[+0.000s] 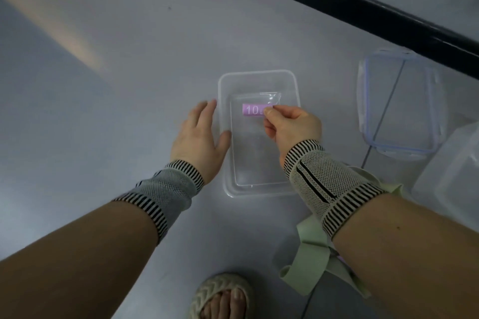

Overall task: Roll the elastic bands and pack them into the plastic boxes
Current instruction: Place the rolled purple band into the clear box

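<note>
Down on the pale floor (129, 59) sits an open clear plastic box (259, 190), and everything else lies around it. Inside the box, toward its far end, is a rolled pink elastic band (252, 110) printed with white numerals. The right hand (293, 124) reaches over the box's right rim, its thumb and curled fingers pinching the right end of that roll. The left hand (198, 137) lies flat with straight fingers against the box's left outer wall, thumb touching the rim. Both wrists wear striped mesh wrist supports. Right of the box lies a clear lid (399, 103) with a blue seal. Nearer than the box, under the right forearm, lie loose pale green elastic bands (311, 254). A sandalled foot (223, 298) shows below the box.
</note>
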The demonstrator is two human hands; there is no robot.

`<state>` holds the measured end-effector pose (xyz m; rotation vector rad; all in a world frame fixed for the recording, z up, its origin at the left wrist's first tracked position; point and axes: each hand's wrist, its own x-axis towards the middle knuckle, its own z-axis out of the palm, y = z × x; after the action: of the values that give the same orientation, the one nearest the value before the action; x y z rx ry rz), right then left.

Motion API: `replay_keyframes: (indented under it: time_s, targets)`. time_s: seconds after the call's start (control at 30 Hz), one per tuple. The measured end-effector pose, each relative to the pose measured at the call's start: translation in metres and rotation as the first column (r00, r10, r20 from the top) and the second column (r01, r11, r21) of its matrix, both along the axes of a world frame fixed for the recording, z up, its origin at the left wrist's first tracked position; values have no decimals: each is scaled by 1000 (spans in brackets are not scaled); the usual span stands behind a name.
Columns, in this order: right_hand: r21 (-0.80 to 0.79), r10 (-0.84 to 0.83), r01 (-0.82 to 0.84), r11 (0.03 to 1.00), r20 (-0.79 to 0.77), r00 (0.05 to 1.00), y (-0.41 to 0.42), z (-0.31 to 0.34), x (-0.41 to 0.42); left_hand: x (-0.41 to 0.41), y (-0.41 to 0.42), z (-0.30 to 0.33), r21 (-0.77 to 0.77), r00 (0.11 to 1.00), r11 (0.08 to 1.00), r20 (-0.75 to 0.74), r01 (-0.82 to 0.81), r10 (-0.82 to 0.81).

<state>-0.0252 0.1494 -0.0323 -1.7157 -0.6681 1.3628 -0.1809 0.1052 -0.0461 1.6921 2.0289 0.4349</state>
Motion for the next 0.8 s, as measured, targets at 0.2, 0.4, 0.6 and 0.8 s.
replay_keyframes:
  time_s: [0.2,0.4,0.6,0.8]
  targets:
    - [15,33,-34,999,89,996,17,-23,-19,-11,35,-25,18,980,984,-103,175,-172]
    - [37,73,-85,996,251,965,37,-48,-29,-5,33,-35,15,991,991,21,131,-131]
    - [33,134,-160,987,404,905,50,-64,-40,-5,33,-41,32,984,994,141,104,-107]
    - [4,129,-153,988,519,845,55,-87,-54,-3,33,-44,64,972,994,215,85,-97]
